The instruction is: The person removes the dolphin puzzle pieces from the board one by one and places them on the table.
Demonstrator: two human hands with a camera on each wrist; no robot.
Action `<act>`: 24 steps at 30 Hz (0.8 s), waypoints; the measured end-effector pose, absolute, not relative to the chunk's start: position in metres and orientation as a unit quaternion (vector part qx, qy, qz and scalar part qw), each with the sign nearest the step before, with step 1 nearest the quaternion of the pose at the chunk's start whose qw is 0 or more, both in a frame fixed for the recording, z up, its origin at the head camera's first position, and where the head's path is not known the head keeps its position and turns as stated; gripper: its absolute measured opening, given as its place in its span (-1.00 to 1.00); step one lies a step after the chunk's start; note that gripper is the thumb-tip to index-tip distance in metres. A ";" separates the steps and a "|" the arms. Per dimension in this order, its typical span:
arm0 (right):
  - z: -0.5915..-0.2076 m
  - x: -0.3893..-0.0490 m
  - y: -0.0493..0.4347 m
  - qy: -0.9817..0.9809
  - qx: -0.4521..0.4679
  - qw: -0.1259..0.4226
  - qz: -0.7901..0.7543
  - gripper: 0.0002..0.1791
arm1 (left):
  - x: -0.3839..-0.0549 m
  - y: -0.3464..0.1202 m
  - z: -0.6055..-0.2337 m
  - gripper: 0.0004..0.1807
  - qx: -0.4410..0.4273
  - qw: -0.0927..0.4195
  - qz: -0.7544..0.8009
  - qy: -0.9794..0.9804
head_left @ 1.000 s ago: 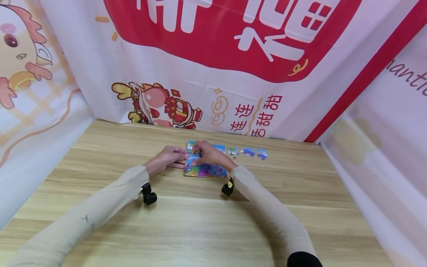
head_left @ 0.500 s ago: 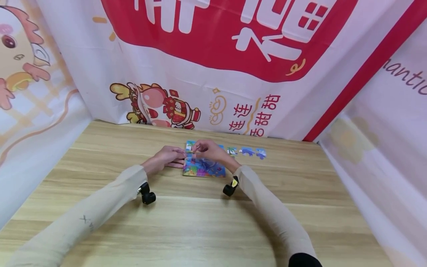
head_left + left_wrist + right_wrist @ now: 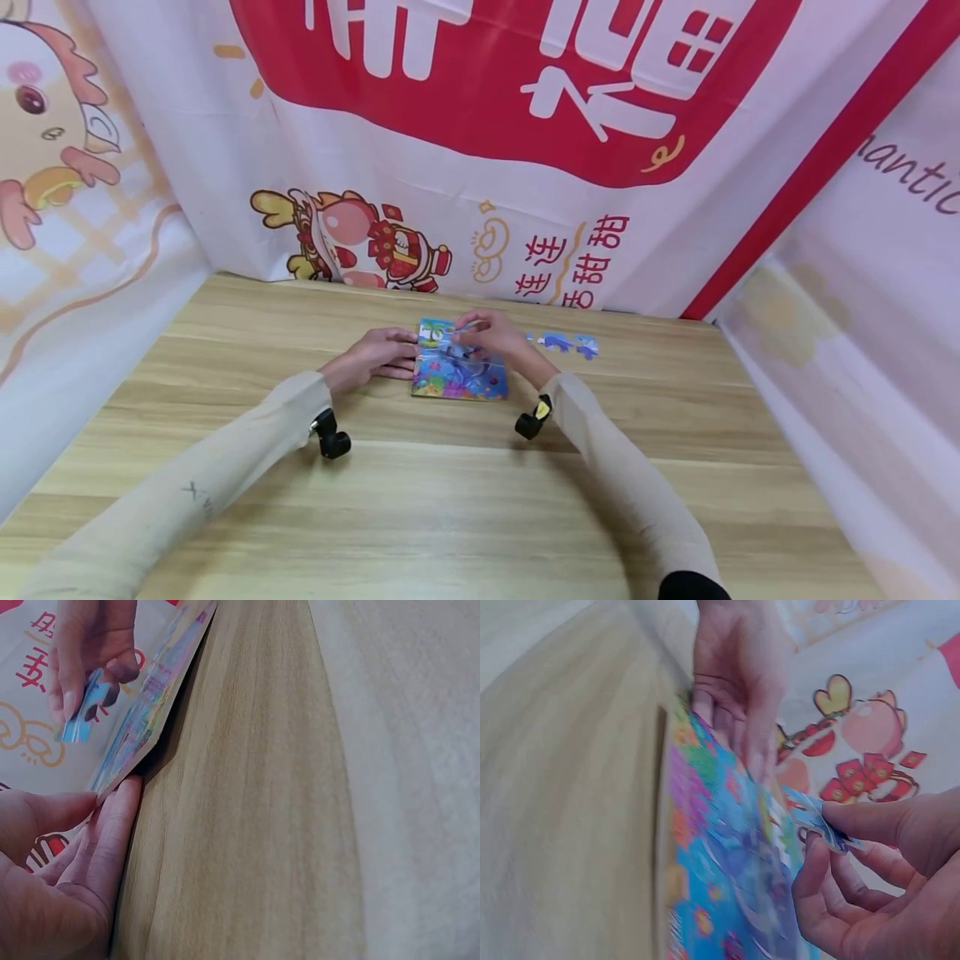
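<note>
A colourful jigsaw puzzle board (image 3: 457, 385) with a sea picture lies at the far middle of the table. At its left edge, my left hand (image 3: 375, 357) grips the board, thumb on top and fingers beneath, as the left wrist view shows. My right hand (image 3: 495, 337) is over the board's upper right part. Between its thumb and fingers it pinches a blue puzzle piece (image 3: 88, 709), held above the board and tilted. In the right wrist view the same puzzle piece (image 3: 810, 817) shows near the board's far edge.
Right of the board lie loose puzzle pieces, among them a purple-blue one (image 3: 555, 342) and another (image 3: 587, 347); one nearer is mostly hidden behind the right wrist. A printed cloth (image 3: 480, 225) hangs along the table's back edge. The wooden table (image 3: 420, 508) extends toward me.
My right hand has shifted right across the board, uncovering more of its picture, and now covers most of the nearest loose piece. My left hand stays at the left edge.
</note>
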State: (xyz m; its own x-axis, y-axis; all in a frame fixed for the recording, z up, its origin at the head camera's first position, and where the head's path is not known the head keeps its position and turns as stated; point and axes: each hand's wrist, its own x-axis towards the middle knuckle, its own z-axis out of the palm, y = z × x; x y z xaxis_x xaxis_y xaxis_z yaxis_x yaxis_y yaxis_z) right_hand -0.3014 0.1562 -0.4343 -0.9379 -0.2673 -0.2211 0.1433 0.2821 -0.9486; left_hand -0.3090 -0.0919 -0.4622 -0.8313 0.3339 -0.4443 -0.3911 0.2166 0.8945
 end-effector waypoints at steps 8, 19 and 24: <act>-0.428 -0.299 0.199 0.787 -0.059 0.176 -0.589 -0.70 | -0.312 -0.093 -0.459 -0.47 -0.021 0.291 0.618 0.730; -0.435 -0.293 0.246 0.816 -0.098 0.199 -0.534 -0.65 | -0.309 -0.093 -0.463 -0.44 -0.018 0.293 0.629 0.720; -0.433 -0.290 0.263 0.806 -0.098 0.213 -0.544 -0.58 | -0.310 -0.090 -0.465 -0.43 -0.019 0.284 0.628 0.724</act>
